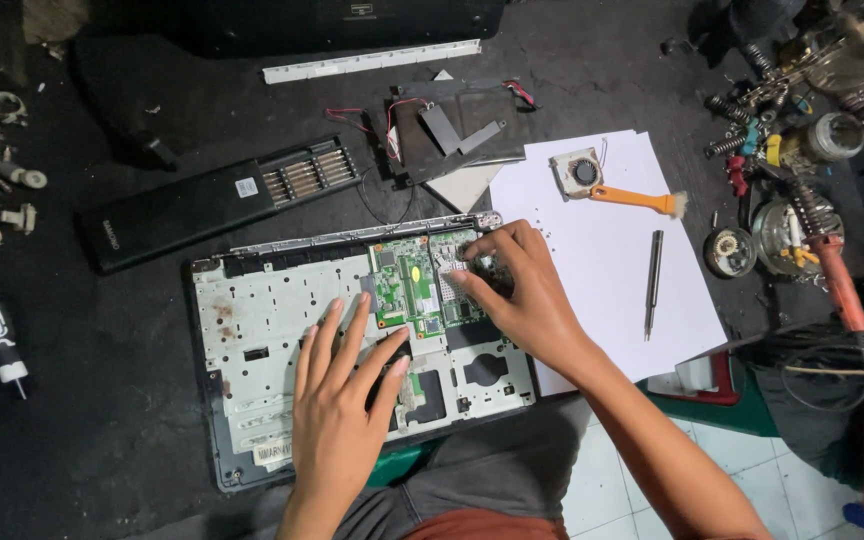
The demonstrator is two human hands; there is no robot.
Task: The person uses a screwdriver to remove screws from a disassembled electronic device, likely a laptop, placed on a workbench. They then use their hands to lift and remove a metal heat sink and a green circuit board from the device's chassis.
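Note:
An opened laptop base (252,320) with a pale metal inner frame lies in front of me on a black mat. A green circuit board (414,285) sits in its upper right part. My left hand (342,400) rests flat on the frame just below the board, fingers spread, holding nothing. My right hand (517,295) is over the board's right edge, with the fingertips curled down onto a small part there. What the fingers pinch is hidden.
A white paper sheet (602,250) at the right carries a small fan (578,170), an orange-handled brush (637,198), and a dark screwdriver (653,280). A black battery pack (212,200) lies behind the laptop. Loose brackets, springs and jars crowd the far right.

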